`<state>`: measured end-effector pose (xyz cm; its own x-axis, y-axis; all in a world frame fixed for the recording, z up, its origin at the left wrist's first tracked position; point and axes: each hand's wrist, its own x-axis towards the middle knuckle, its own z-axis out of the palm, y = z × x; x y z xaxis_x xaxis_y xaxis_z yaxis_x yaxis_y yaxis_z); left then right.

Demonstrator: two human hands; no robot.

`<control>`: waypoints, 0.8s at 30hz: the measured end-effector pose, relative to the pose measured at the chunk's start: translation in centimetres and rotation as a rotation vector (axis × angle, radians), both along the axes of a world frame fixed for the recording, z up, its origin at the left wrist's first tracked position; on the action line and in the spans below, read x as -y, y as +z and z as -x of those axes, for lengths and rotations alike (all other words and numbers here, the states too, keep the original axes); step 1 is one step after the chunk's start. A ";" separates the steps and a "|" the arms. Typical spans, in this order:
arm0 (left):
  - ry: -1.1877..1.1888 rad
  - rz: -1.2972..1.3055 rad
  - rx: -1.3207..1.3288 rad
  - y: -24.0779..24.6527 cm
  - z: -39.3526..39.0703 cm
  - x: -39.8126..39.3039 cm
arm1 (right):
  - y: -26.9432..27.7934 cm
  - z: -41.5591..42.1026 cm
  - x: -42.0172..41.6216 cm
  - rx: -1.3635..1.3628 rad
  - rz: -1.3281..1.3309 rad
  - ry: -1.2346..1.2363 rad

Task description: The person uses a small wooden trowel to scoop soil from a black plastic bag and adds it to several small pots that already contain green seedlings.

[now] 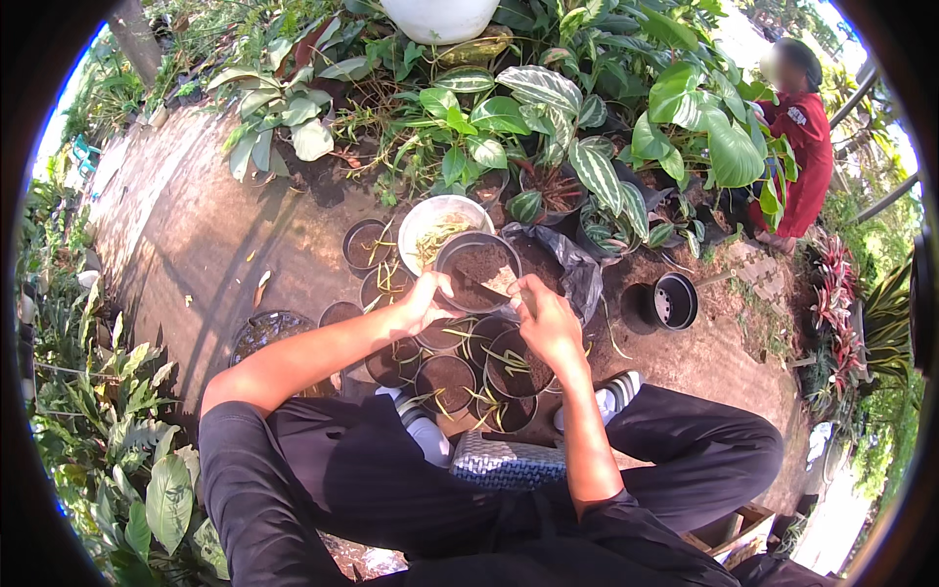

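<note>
A round black plastic pot (458,277) of dark soil is held up above a group of other pots. My left hand (427,299) grips it from the left side, thumb at the rim. At its right edge, my right hand (544,317) pinches the rim with bent fingers. Sunlight falls on one patch of the soil (500,279). Just behind the held pot stands a white bucket (408,220) containing thin green and yellowish cuttings (445,233). Beneath my hands, several soil-filled pots (445,383) have slim green shoots lying in or over them.
A black plastic bag (568,253) of soil lies right of the bucket. Farther right, an empty black pot (673,301) rests tilted near a trowel-like tool's handle (715,277). Leafy potted plants (543,117) line the back. A person in red (799,154) is at the far right.
</note>
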<state>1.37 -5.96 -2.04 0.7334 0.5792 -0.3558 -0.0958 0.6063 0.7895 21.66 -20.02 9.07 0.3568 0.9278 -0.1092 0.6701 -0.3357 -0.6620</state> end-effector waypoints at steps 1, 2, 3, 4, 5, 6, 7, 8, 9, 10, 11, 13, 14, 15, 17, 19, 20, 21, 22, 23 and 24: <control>-0.017 -0.007 0.003 0.0 0.1 -0.1 | -0.3 0.0 0.0 -0.032 0.006 0.021; -0.035 -0.015 0.005 -0.1 0.1 -0.1 | -0.4 0.0 -0.1 -0.064 0.011 0.043; -0.053 -0.021 0.010 0.3 -0.2 -0.1 | -0.3 0.0 -0.1 -0.058 0.005 0.051; -0.051 -0.008 -0.003 0.6 -0.3 0.1 | -0.2 0.0 -0.1 -0.053 -0.001 0.059; -0.050 0.005 -0.016 1.0 -0.4 0.3 | -0.2 0.0 -0.1 -0.047 -0.007 0.067; -0.049 0.019 -0.028 1.4 -0.5 0.5 | -0.3 -0.1 -0.1 -0.034 -0.018 0.074; -0.048 0.024 -0.031 1.4 -0.6 0.4 | -0.5 -0.1 -0.1 -0.021 -0.029 0.081; -0.047 0.030 -0.033 1.5 -0.7 0.4 | -0.7 -0.1 -0.1 -0.008 -0.039 0.088; -0.045 0.034 -0.038 1.8 -0.8 0.4 | -0.5 -0.1 -0.1 -0.028 -0.020 0.098; -0.039 0.039 -0.052 2.1 -0.8 0.5 | -0.3 -0.1 -0.1 -0.048 0.000 0.108; -0.033 0.045 -0.067 2.4 -0.8 0.6 | -0.1 -0.1 -0.1 -0.067 0.019 0.117; -0.030 0.054 -0.090 3.6 -1.3 1.0 | -0.4 0.0 0.1 -0.010 -0.019 0.092; -0.029 0.056 -0.100 4.2 -1.7 1.2 | -0.5 0.1 0.2 0.019 -0.038 0.078; -0.022 0.056 -0.113 4.5 -1.6 1.2 | -0.3 0.4 0.1 0.018 -0.024 0.083; -0.031 0.122 -0.049 3.3 -1.2 0.6 | 0.5 0.9 0.0 0.018 0.003 0.091; -0.045 0.144 -0.022 3.0 -1.2 0.4 | 0.5 0.7 0.3 0.047 -0.056 0.092; -0.050 0.133 -0.029 2.8 -1.2 0.4 | 0.4 0.6 0.4 0.062 -0.085 0.092; -0.056 0.122 -0.036 2.7 -1.2 0.4 | 0.6 0.4 0.5 0.056 -0.058 0.105; -0.052 0.125 -0.040 2.6 -1.2 0.5 | 1.1 0.1 0.5 0.051 -0.031 0.117; -0.047 0.127 -0.045 2.5 -1.1 0.5 | 1.3 0.0 0.5 0.045 -0.004 0.130; -0.039 0.128 -0.049 2.3 -1.0 0.5 | 1.5 -0.1 0.6 0.051 0.003 0.152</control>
<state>2.35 -6.44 0.23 0.7346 0.4983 -0.4605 -0.0337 0.7046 0.7088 21.71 -20.61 10.54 0.2176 0.9712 -0.0975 0.7457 -0.2299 -0.6253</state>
